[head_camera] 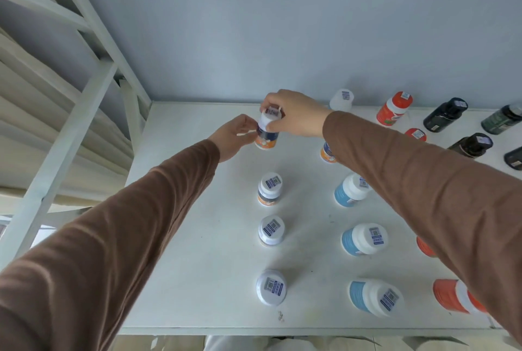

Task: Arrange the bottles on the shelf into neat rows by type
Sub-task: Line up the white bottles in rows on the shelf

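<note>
Orange-banded bottle (267,133) is being pinched by both hands, right hand (293,113) on its cap, left hand (233,135) at its side, heading a tidy column on the shelf (197,237) while dark bottles (446,114) are lying unsorted.

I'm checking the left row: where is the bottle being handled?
In the head view, the bottle sits at the far end of the left row, held between the left hand and right hand.
</note>
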